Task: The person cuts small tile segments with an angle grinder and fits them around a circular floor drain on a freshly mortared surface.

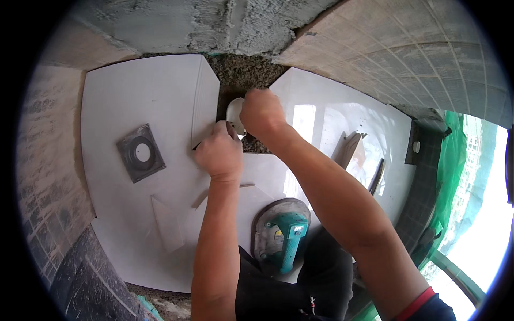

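My right hand (261, 112) is curled into a fist over a white round pipe end (233, 111), its fingers on the rim. The pipe end stands in a gap of grey mortar (243, 72) between two large white floor tiles. My left hand (218, 153) is closed too, knuckles up, just below and left of the pipe, at the lower corner of a narrow cut tile strip (206, 96). What its fingers hold is hidden. Both forearms reach in from the lower edge.
A square grey drain cover (140, 153) lies on the left tile (128, 91). A teal-handled tool on a round grey base (282, 235) sits by my knees. Tile offcuts (166, 222) and wooden pieces (349, 150) lie about. Tiled walls enclose the floor, with green netting (452, 176) at right.
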Motion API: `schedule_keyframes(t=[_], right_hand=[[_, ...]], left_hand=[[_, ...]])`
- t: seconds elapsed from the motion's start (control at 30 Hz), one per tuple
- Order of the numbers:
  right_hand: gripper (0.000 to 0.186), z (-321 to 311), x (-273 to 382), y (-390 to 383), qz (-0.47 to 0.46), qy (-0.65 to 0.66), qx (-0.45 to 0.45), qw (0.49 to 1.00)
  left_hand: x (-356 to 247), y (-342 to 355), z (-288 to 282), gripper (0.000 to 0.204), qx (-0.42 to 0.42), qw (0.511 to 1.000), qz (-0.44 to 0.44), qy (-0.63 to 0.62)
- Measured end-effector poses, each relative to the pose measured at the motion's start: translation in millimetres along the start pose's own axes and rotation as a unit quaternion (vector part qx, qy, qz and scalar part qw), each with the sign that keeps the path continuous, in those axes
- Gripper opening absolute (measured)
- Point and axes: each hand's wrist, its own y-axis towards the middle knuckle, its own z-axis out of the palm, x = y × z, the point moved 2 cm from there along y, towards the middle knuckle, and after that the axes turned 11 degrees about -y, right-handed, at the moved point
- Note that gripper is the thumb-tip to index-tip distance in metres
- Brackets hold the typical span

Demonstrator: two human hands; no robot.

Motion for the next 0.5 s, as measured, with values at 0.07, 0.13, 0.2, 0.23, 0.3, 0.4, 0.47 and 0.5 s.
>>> schedule_keyframes(t=[0.07, 0.13, 0.2, 0.23, 0.3, 0.4, 0.47, 0.5], right_hand=[[0.017, 4.7, -2.0, -2.7, -0.012, -0.011, -0.014, 1.0], [0.018, 0.0, 5.9, -3.7, -0.01, 0.006, -0.026, 1.0], [0.018, -3.5, 3.8, -10.3, 0.02, 0.042, -0.029, 0.998], [0.018, -1.9, 3.1, -7.3, 0.016, 0.036, -0.02, 0.999], [0.018, 1.2, 0.8, 2.2, 0.007, 0.022, -0.004, 1.0], [0.017, 2.7, -0.6, 1.8, 0.011, 0.016, -0.002, 1.0], [0.018, -6.7, 7.0, -3.9, 0.067, 0.067, -0.002, 0.996], [0.018, -9.6, 5.2, -8.4, 0.101, 0.09, 0.0, 0.991]], left_hand=[[2.2, -1.8, 3.3, 0.011, -0.01, 1.0, 0.002, -0.013], [5.5, 2.9, -1.2, 0.012, -0.017, 1.0, 0.001, -0.015], [2.7, 0.6, -2.6, 0.013, -0.007, 1.0, -0.002, -0.019], [2.6, 0.7, -1.7, 0.013, -0.011, 1.0, -0.001, -0.02], [1.6, 2.2, -0.3, 0.012, -0.018, 1.0, 0.003, -0.023], [-1.2, -0.1, -1.4, 0.012, -0.003, 1.0, -0.003, -0.001], [5.1, 2.2, -1.5, 0.012, -0.007, 1.0, -0.002, 0.003], [2.1, 1.3, -1.8, 0.012, -0.004, 1.0, 0.001, 0.001]])
